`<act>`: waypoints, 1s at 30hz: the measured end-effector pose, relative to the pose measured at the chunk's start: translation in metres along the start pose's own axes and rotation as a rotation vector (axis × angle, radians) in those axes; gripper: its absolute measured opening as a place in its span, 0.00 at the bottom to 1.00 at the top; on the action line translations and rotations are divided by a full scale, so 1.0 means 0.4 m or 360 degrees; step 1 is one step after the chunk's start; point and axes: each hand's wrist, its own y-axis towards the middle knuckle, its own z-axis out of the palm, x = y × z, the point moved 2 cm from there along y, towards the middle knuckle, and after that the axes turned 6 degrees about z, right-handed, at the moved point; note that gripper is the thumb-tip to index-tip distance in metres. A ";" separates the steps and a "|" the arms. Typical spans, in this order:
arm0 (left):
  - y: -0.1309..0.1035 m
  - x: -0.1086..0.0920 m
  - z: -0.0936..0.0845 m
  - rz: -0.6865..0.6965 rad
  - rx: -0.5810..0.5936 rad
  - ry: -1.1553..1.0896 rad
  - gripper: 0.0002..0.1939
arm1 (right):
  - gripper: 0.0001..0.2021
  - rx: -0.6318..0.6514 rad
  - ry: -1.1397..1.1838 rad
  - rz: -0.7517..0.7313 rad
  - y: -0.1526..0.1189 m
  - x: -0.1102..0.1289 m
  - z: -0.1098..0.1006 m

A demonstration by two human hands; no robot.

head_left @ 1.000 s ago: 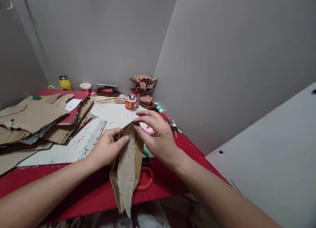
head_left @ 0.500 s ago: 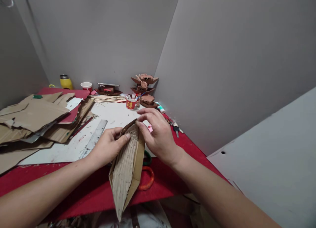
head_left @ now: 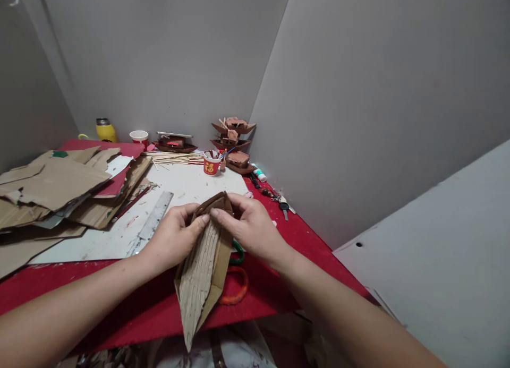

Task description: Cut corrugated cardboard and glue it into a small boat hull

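Note:
A pointed cardboard boat hull with ribbed inner lining is held over the table's front edge, its tip toward me. My left hand grips its left side near the far end, thumb on the lining. On the right side, my right hand pinches the far end, thumb on the inside and fingers hidden behind the wall. Both thumbs press close together there. Beneath the hull, scissors with a green and an orange handle loop lie partly covered on the red cloth.
Cardboard sheets are piled at left beside a metal ruler. Thin sticks, a red paper cup and several small brown boats stand at the back. Keys lie near the right wall.
My right hand has come down from the far tip and its thumb now presses inside the hull near my left thumb. My left hand stays nearly in place.

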 end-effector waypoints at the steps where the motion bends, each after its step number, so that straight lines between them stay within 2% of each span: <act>1: -0.001 -0.002 0.002 0.0018 -0.0001 0.0024 0.13 | 0.05 0.0028 0.0021 0.0010 0.000 -0.002 0.002; 4: -0.002 -0.002 0.003 0.0010 -0.0023 0.0032 0.13 | 0.06 0.0042 0.0120 0.0008 0.003 -0.008 0.004; 7: 0.002 0.000 0.002 -0.0062 -0.0011 -0.0086 0.16 | 0.06 -0.0032 0.0088 -0.0042 0.008 -0.004 -0.007; 11: 0.006 0.006 0.004 -0.0250 0.0153 -0.0197 0.22 | 0.06 -0.0221 -0.0022 -0.0132 0.019 0.008 -0.041; 14: 0.004 0.011 0.009 -0.0426 0.0322 -0.0267 0.20 | 0.06 -0.0320 -0.0060 -0.0186 0.028 0.011 -0.069; 18: 0.000 0.015 0.011 -0.0590 0.0407 -0.0386 0.19 | 0.05 -0.0391 -0.0015 -0.0204 0.036 0.005 -0.094; 23: -0.002 0.020 0.007 -0.0618 0.0482 -0.0431 0.17 | 0.05 -0.0356 0.0102 -0.0175 0.037 0.005 -0.097; 30: -0.001 0.039 0.007 -0.0582 0.0385 -0.0411 0.16 | 0.05 -0.0402 0.0015 -0.0230 0.028 0.021 -0.092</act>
